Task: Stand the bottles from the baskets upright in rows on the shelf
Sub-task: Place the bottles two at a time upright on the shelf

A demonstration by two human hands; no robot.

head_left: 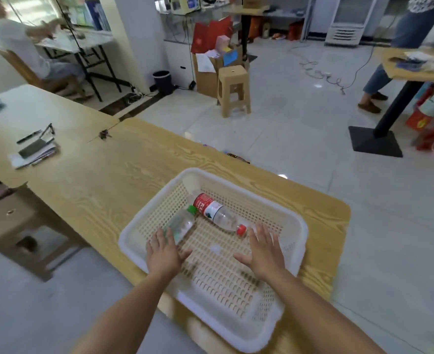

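So here's where we're at: both bottles are lying flat on the bottom of the white basket [131,247], which sits at the near right end of the wooden table [108,180], and no shelf is in view at all. Our left hand [163,251] is spread flat with the fingers straight, over the butt end of the green-capped bottle [181,224]. It may be touching it, but nothing's wrapped around it. Our right hand [264,251] is flat and open too, fingertips just beside the cap of the red-capped bottle [213,212], and it's holding nothing. The hands are well apart, one per bottle, which we'd guess is the point: take both in one go. The green one runs from near-left to far-right, with its cap pointing away from us at the red bottle's label. The red one runs from far-left to near-right, cap aimed at our right hand and base tucked toward the far left corner. So they make a rough V, and each hand lines up with the nearer end. Both will need turning cap-up once we find that shelf
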